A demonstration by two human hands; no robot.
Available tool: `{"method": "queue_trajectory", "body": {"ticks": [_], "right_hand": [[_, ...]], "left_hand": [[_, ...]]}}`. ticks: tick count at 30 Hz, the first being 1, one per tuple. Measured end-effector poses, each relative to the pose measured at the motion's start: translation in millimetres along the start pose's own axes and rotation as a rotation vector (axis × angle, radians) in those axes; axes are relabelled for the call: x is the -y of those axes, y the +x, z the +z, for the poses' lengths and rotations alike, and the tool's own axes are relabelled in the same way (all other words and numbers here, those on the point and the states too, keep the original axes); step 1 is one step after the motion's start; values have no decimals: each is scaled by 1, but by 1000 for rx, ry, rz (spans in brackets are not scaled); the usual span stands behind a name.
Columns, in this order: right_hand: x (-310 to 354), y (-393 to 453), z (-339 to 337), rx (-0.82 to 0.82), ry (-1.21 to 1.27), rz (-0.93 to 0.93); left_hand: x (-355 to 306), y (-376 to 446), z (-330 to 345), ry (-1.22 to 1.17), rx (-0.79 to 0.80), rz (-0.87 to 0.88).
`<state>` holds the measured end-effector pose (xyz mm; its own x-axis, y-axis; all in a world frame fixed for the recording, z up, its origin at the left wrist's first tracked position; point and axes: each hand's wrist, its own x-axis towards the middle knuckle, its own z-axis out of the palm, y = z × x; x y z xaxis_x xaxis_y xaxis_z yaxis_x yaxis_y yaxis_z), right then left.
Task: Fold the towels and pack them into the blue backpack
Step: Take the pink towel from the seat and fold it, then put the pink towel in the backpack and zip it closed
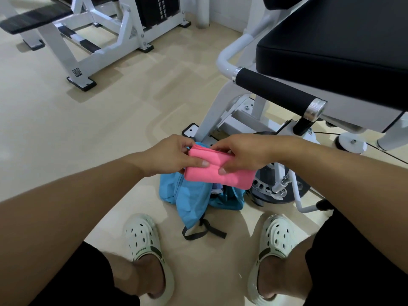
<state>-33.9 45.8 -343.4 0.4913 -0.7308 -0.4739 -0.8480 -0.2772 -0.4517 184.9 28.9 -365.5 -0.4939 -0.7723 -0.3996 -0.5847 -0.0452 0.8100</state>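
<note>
A folded pink towel [229,173] is held in the air just above the blue backpack [189,195]. My left hand [172,154] pinches its left end, thumb on top. My right hand [247,155] grips it from above near the middle, thumb pressed on the front face. The backpack lies slumped on the floor between my feet and the machine, its top open, with a bit of pale cloth [217,189] showing inside. Its black straps [205,230] trail toward me.
A white gym machine with a black padded seat [335,40] and a black handle [276,91] stands close at the right, with weight plates [276,186] right behind the backpack. Another white machine [92,36] stands far left. My feet in white clogs [145,246] flank the bag on beige floor.
</note>
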Motion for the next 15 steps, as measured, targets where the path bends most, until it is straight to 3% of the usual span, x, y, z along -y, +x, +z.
{"method": "queue_trajectory", "body": {"ticks": [6, 10, 12, 15], "right_hand": [[-2, 3, 2, -24, -54, 81], [-10, 6, 4, -19, -143, 217], [-14, 10, 7, -22, -160, 283], [-14, 18, 13, -44, -174, 352]], "left_hand": [[6, 8, 9, 81, -148, -42], [15, 16, 22, 193, -271, -165], [20, 20, 29, 303, -136, -194], [23, 22, 49, 479, 196, -197]]}}
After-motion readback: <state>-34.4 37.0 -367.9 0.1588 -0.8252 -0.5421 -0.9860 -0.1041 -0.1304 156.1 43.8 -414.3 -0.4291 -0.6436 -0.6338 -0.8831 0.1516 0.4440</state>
